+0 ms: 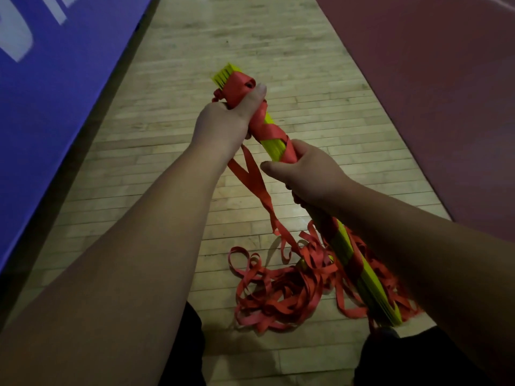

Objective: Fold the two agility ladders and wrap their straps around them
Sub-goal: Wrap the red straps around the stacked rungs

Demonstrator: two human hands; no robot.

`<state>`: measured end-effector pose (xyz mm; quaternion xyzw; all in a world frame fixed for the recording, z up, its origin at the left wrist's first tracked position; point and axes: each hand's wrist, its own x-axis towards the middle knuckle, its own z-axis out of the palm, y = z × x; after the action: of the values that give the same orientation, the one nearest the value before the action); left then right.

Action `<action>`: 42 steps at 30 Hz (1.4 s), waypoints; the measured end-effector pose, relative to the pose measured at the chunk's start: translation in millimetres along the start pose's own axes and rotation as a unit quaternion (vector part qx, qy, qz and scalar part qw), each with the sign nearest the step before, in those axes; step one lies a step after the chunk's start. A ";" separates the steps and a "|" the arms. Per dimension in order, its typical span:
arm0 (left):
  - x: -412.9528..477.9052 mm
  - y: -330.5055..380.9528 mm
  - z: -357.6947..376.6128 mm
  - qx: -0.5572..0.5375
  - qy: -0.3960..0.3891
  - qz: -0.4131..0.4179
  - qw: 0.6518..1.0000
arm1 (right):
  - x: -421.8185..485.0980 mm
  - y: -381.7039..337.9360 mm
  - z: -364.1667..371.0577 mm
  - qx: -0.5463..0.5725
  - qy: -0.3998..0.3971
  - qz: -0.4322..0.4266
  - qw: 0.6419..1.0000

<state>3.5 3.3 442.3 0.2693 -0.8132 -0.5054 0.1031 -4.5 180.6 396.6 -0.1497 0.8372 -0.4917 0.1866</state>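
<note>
A bundle of yellow ladder rungs (pixel 274 144) stacked together runs from upper centre down to lower right, tilted over the floor. Red strap (pixel 269 130) is wound around its upper half. My left hand (pixel 227 121) grips the bundle near its top end, thumb pressed on the red wrap. My right hand (pixel 305 174) holds the bundle lower down, at the edge of the wound strap. A loose length of red strap (pixel 257 188) hangs from between my hands to a tangled pile of strap (pixel 281 291) on the floor. The bundle's lower end (pixel 384 299) rests in that pile.
Pale wooden floorboards (pixel 245 51) stretch ahead. A blue mat with white lettering (pixel 50 79) borders the left side and a dark red mat (pixel 432 93) the right. My dark trouser legs (pixel 192 344) show at the bottom.
</note>
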 end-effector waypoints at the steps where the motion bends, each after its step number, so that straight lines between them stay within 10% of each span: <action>1: -0.5 -0.2 2.0 0.015 0.002 0.003 1.000 | 1.0 0.6 1.3 -0.015 0.013 0.004 1.000; 13: -6.1 -6.3 16.6 0.068 -0.029 -0.037 0.997 | 6.6 19.3 11.9 -0.178 0.053 0.033 0.982; 22: 11.1 -12.0 -9.0 -0.087 -0.111 -0.082 0.987 | 4.0 6.2 -13.0 0.058 -0.117 0.085 0.988; 29: 10.7 -5.7 -17.2 -0.212 -0.206 -0.043 0.954 | -5.9 -4.3 -21.5 0.241 -0.275 0.109 0.924; 42: 4.4 -16.7 0.5 0.133 -0.142 -0.023 0.981 | 4.9 24.2 2.1 -0.029 -0.107 0.142 0.984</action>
<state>5.3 -4.4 427.0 0.2252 -0.8729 -0.4284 -0.0616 -9.5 188.4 373.6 -0.0861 0.8394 -0.4166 0.3384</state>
